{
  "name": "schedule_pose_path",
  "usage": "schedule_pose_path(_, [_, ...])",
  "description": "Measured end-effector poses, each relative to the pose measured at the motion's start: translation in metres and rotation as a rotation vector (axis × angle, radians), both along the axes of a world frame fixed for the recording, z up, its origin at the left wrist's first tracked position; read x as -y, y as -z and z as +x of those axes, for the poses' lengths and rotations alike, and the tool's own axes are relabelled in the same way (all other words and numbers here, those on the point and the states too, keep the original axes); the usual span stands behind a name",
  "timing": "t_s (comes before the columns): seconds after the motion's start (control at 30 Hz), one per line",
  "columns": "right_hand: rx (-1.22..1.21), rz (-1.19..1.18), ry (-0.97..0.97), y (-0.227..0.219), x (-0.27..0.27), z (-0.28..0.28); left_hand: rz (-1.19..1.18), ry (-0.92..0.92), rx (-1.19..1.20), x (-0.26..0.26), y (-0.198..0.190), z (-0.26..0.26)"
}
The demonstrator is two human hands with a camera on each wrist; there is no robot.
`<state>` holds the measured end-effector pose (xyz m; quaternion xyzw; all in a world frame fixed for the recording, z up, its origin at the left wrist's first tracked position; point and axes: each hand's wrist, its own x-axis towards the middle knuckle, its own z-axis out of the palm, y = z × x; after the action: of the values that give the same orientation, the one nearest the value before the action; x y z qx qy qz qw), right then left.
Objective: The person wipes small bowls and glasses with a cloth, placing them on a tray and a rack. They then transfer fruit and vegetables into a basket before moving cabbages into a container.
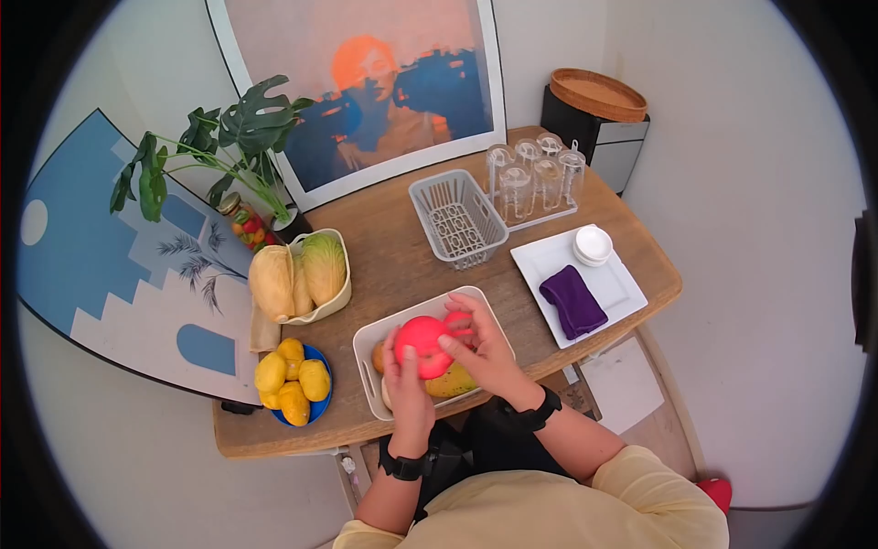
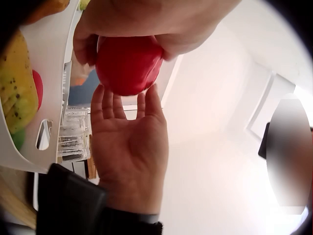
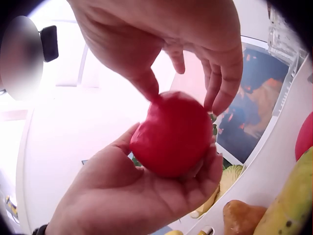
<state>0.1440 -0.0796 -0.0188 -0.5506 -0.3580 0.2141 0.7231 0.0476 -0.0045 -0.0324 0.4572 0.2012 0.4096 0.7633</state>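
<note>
Both hands hold a red apple (image 1: 422, 343), smooth with a dimple on one side, above a white bin (image 1: 368, 400). My left hand (image 1: 409, 395) cups it from below and the side; its fingers curl round it in the right wrist view. With thumb and fingertips, my right hand (image 3: 166, 34) grips the other side. In the bin lie a spotted yellow-green papaya (image 3: 288, 208), a brown pear-shaped piece (image 3: 242, 218) and another red piece (image 2: 37, 89). The hands partly hide the bin's contents in the head view.
Yellow mangoes (image 1: 294, 380) sit on a blue plate at the left, below a cream basket (image 1: 334, 306) of cabbages. A grey basket (image 1: 457, 220), a rack of glasses (image 1: 540, 178) and a white plate (image 1: 622, 297) with a purple cloth (image 1: 574, 302) stand beyond and right.
</note>
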Motion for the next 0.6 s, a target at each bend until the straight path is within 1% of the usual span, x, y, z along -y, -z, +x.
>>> schedule_pose_path(0.03, [0.108,-0.077,-0.006,-0.009,0.004,-0.003,-0.165,-0.056,0.054,-0.005,0.001,-0.002])
schedule_pose_path(0.07, [0.109,-0.079,-0.004,-0.008,0.005,-0.003,-0.129,-0.071,0.013,-0.010,0.005,-0.004])
schedule_pose_path(0.1, [0.280,-0.057,-0.021,-0.007,0.005,-0.003,-0.129,-0.069,0.014,-0.014,0.006,-0.006])
schedule_pose_path(0.13, [0.451,-0.034,-0.037,-0.008,0.005,-0.002,0.027,0.046,-0.166,-0.018,0.007,-0.009])
schedule_pose_path(0.17, [0.452,-0.033,-0.035,-0.009,0.007,0.000,0.185,0.160,-0.345,-0.021,0.008,-0.011])
schedule_pose_path(0.2, [0.526,-0.116,-0.157,-0.011,0.012,0.003,0.164,0.208,-0.338,-0.021,0.011,-0.012])
schedule_pose_path(0.23, [0.597,-0.202,-0.281,-0.013,0.017,0.008,0.161,0.210,-0.337,-0.019,0.013,-0.011])
schedule_pose_path(0.27, [0.596,-0.205,-0.280,-0.014,0.018,0.013,0.163,0.139,-0.287,-0.014,0.015,-0.010])
schedule_pose_path(0.3, [0.628,-0.266,-0.338,-0.016,0.017,0.021,0.165,0.069,-0.236,-0.012,0.017,-0.011])
schedule_pose_path(0.33, [0.660,-0.327,-0.395,-0.019,0.015,0.031,0.165,0.072,-0.235,-0.012,0.020,-0.014])
schedule_pose_path(0.4, [0.644,-0.296,-0.262,-0.028,0.003,0.062,0.122,0.090,-0.213,-0.016,0.027,-0.022])
schedule_pose_path(0.43, [0.702,-0.250,-0.096,-0.025,-0.009,0.083,0.119,0.090,-0.208,-0.020,0.032,-0.026])
schedule_pose_path(0.47, [0.579,-0.238,0.031,-0.007,-0.028,0.111,0.262,0.029,-0.282,-0.025,0.039,-0.031])
schedule_pose_path(0.5, [0.577,-0.349,0.138,-0.010,-0.042,0.131,0.406,-0.036,-0.355,-0.029,0.043,-0.035])
schedule_pose_path(0.53, [0.573,-0.455,0.245,-0.012,-0.054,0.146,0.468,-0.103,-0.381,-0.031,0.042,-0.037])
schedule_pose_path(0.57, [0.577,-0.448,0.239,0.000,-0.066,0.158,0.472,-0.113,-0.380,-0.032,0.042,-0.040])
schedule_pose_path(0.6, [0.652,-0.426,0.346,0.016,-0.081,0.171,0.525,-0.135,-0.450,-0.033,0.043,-0.044])
